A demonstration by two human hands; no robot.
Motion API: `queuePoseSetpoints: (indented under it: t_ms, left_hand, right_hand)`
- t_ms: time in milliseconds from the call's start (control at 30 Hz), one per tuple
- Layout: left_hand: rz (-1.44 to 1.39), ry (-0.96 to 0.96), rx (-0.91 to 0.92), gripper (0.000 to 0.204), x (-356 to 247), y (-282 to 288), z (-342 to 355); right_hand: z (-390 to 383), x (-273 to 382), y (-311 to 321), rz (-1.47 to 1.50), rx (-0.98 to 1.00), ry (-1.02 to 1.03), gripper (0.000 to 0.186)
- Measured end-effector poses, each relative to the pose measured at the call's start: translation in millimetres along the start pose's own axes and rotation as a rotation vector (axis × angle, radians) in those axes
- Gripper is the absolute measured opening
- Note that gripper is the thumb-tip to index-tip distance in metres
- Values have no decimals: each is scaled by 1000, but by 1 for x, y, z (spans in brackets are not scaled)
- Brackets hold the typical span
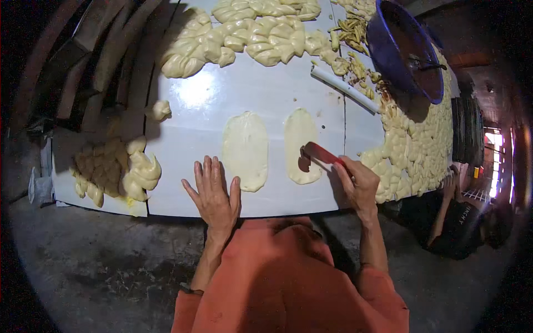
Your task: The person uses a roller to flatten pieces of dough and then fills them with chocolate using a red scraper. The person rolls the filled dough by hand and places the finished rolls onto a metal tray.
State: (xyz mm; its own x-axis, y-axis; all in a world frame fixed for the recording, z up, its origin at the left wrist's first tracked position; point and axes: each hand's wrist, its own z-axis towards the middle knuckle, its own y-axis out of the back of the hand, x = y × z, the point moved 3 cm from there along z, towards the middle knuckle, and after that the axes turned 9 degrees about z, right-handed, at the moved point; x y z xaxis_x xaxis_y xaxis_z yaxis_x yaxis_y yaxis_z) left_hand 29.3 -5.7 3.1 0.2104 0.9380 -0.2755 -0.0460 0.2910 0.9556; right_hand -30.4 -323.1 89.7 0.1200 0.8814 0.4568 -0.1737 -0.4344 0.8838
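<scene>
Two flattened pale dough ovals, the left one (245, 150) and the right one (295, 127), lie on the white table (222, 89). My right hand (353, 183) grips a red spatula (323, 154) whose tip is on the right oval, at a dab of brown paste (304, 162). My left hand (214, 197) lies with fingers spread on the table beside the left oval. A white rod (344, 89) lies diagonally behind the right oval.
Dough pieces (247, 41) cover the back and right (416, 150), with more (141, 172) at left. A blue tub (397, 39) with brown contents sits back right. Dark metal trays (78, 61) stand left. A co-worker (461, 222) is at the right edge.
</scene>
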Motion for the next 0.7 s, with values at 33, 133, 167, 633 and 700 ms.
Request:
queuePoseSetpoints:
  t_ms: [33,133,167,633,700]
  left_hand:
    - [-22,-8,-7,72,0,2,1]
    - [-37,-22,-4,71,1,5,2]
    - [-34,-22,6,71,-3,3,1]
    - [47,43,47,69,-3,5,0]
    - [47,92,69,66,-7,9,3]
  right_hand:
    - [-2,4,-2,6,35,-31,24]
    - [-6,0,-7,148,-28,-126,26]
    - [-7,-6,-4,280,-122,-182,27]
    - [77,-105,66,1145,-94,-650,34]
    - [113,-137,111,1064,-336,-521,35]
